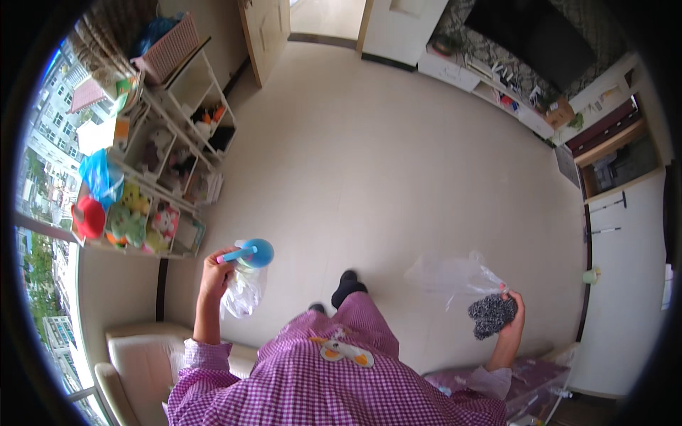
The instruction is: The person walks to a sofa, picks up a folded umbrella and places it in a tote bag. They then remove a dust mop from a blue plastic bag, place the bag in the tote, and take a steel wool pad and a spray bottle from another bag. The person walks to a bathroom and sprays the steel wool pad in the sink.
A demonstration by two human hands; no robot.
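Observation:
My left hand [217, 274] is closed on the blue and pink handle of a round blue tool [259, 253], whose exact kind I cannot tell. A crumpled clear plastic bag [245, 293] hangs from the same hand. On the other side, my right hand [514, 314] grips a dark grey, fuzzy bundle [491, 315], perhaps a mesh or knitted item. An open-spread clear plastic bag [453, 274] trails leftward from its fingertips. Both hands are held out wide, above the floor and apart from each other.
White shelves [181, 175] with soft toys and a pink basket [165, 48] line the left side by a window. A beige armchair [141, 354] is at lower left. A low TV cabinet [447, 69] stands at upper right, a door [266, 42] at the top. Pale floor [373, 160] lies ahead.

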